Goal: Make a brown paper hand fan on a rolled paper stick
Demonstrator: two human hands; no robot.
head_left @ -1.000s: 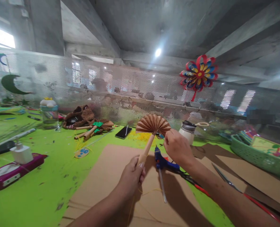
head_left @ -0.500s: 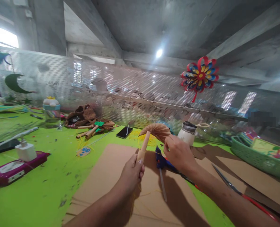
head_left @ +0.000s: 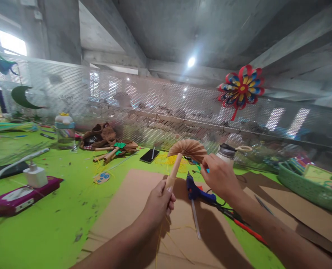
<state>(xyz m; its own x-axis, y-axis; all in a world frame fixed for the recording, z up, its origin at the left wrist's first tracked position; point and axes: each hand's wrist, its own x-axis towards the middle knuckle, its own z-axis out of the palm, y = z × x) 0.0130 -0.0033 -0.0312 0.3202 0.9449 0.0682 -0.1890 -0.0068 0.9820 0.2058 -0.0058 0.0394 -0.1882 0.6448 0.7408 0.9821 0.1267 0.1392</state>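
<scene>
My left hand [head_left: 158, 200] is wrapped round a rolled brown paper tube [head_left: 176, 167], which tilts up and away from me. At the tube's upper end spreads a pleated brown paper fan [head_left: 188, 148], arched like a half circle. My right hand [head_left: 219, 175] pinches the fan's right edge between thumb and fingers. Thin yellow strands [head_left: 177, 246] hang below my left hand over a brown cardboard sheet [head_left: 129, 207]. Between my hands, a blue glue gun [head_left: 194, 189] lies on the cardboard with a clear glue stick [head_left: 196, 220] sticking out of it.
Behind the cardboard lie a phone [head_left: 149, 155] and a brown paper bundle with green tape [head_left: 118, 148]. A purple power strip [head_left: 25, 198] is at left. Scissors [head_left: 250, 229] lie partly under my right forearm. A bottle [head_left: 226, 152] and a green basket [head_left: 308, 188] stand at right.
The fan has spread wider, its right edge drawn rightward by my right hand. My left hand keeps hold of the tube. The view has shifted slightly.
</scene>
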